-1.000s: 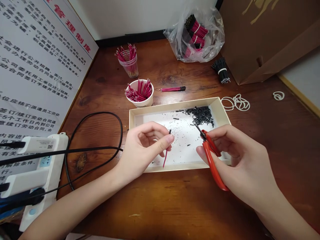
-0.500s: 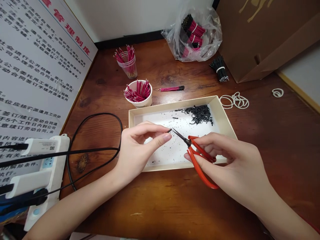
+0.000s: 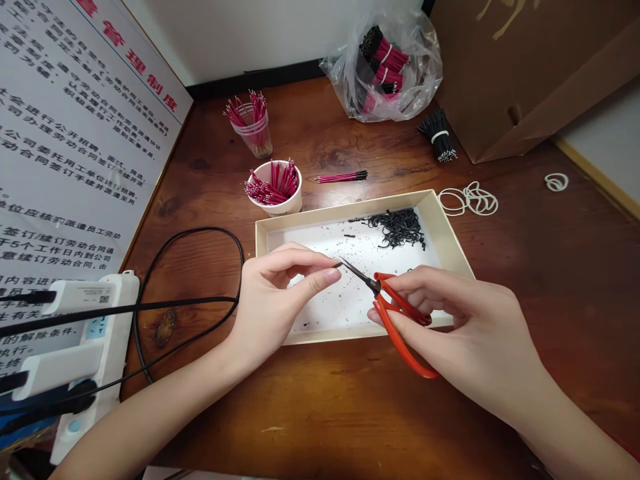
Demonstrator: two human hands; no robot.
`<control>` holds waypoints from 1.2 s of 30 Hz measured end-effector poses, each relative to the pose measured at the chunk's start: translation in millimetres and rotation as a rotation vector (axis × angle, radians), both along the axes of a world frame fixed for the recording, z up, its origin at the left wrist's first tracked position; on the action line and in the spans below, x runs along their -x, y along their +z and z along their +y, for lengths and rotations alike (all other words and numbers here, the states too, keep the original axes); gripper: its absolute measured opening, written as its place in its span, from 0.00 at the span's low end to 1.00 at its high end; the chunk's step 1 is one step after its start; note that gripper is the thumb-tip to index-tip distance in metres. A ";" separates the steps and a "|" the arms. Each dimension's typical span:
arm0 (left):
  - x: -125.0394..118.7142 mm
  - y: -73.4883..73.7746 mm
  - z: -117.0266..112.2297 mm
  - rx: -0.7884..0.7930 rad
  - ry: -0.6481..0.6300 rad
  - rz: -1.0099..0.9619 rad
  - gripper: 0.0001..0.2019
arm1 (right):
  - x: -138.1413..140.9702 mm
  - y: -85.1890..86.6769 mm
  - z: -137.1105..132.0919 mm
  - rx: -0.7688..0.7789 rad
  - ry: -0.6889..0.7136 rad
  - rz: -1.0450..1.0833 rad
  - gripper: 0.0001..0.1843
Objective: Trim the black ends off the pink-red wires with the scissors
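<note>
Between its thumb and forefinger, my left hand pinches a short black tube piece, mostly hidden by the fingers. My right hand grips red-handled scissors, whose dark, pointed blades lie at the end of that piece. Both hands are above a shallow cream box with a white floor. Inside it, a heap of short black tube pieces lies at the far right corner, and tiny black snippets are scattered over the floor.
Behind the box stand a white paper cup and a clear plastic cup, both holding pink wires. A clear bag, a black wire bundle and white rubber bands are farther right. A power strip and black cable lie left.
The scissor tips have moved very slightly left, closer to the end of the black piece. Both hands otherwise keep nearly the same pose; the whole view has shifted slightly.
</note>
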State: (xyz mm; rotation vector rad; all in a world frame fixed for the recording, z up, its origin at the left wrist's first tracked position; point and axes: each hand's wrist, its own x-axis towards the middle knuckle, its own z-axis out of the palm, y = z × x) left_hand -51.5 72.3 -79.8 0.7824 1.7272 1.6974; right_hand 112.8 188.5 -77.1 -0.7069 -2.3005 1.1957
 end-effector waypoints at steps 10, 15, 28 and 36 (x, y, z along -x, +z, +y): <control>0.0 1.4 0.5 0.020 0.011 -0.048 0.10 | 0.0 -0.5 0.9 0.015 -0.003 0.003 0.04; -0.5 2.1 1.7 0.066 0.037 -0.081 0.08 | 2.2 2.2 1.1 0.064 -0.053 -0.029 0.04; -2.6 1.2 5.3 0.100 0.017 -0.143 0.05 | 9.8 -0.3 4.0 -0.084 -0.156 0.130 0.07; -1.6 -0.8 4.5 0.065 -0.003 -0.063 0.06 | 2.2 -10.3 9.4 -0.390 -0.315 0.402 0.06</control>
